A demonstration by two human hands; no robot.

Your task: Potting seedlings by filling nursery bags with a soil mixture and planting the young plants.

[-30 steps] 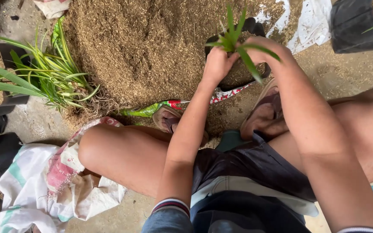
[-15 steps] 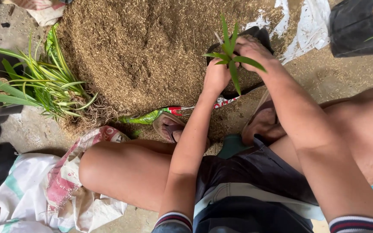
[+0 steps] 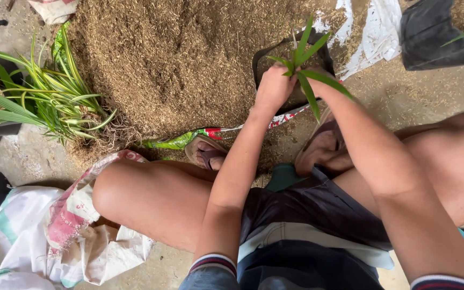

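Hiding behind hands (image 3: pixel 291 86): seedling's (image 3: pixel 304 62) base.

**Layout: seated person before a husk heap**

Heap of loose brown rice husk (image 3: pixel 189 59): ahead of the knees. Small black plastic grow bag (image 3: pixel 267 59): at the heap's right edge, in front of the feet. Green strap-leaved seedling (image 3: pixel 304 59): in the bag, between left hand (image 3: pixel 274 88) and right hand (image 3: pixel 318 80), both touching the bag. Bundle of long-leaved green plants with bare roots (image 3: pixel 49 102): left of the heap. White woven sacks (image 3: pixel 38 252): on the ground, left of the left knee. Second black plastic bag (image 3: pixel 436 37): far right, well apart.
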